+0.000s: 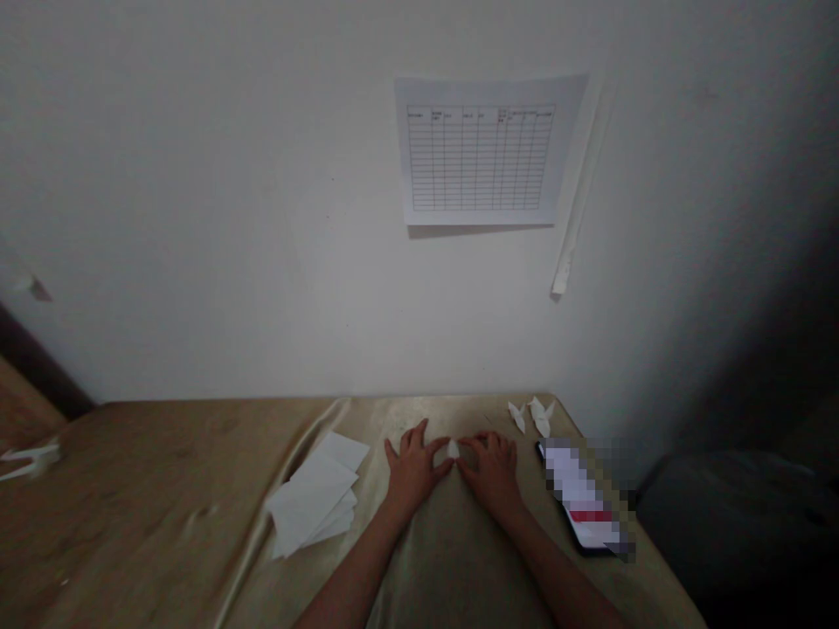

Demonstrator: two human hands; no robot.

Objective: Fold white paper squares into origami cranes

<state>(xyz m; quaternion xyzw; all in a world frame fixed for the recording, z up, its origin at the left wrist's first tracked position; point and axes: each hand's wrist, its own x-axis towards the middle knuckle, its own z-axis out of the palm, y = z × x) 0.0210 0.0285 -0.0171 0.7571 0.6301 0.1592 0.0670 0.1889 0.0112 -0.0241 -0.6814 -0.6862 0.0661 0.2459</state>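
Note:
A small folded piece of white paper (453, 450) sits between my two hands over the table. My left hand (414, 463) pinches its left side with thumb and forefinger, the other fingers spread away. From the right, my right hand (491, 467) grips the opposite side between thumb and forefinger, its remaining fingers curled. Left of my hands lies a fanned stack of white paper sheets (318, 498). Two small folded paper figures, one (517, 417) beside the other (541, 417), rest near the far right corner of the table.
A phone (583, 502) with a lit, partly blurred screen lies right of my right hand. A shiny tan cloth (163, 507) covers the table. On the wall behind hangs a printed sheet with a grid (481, 157), beside a white strip (580, 192). A dark shape stands beyond the right edge.

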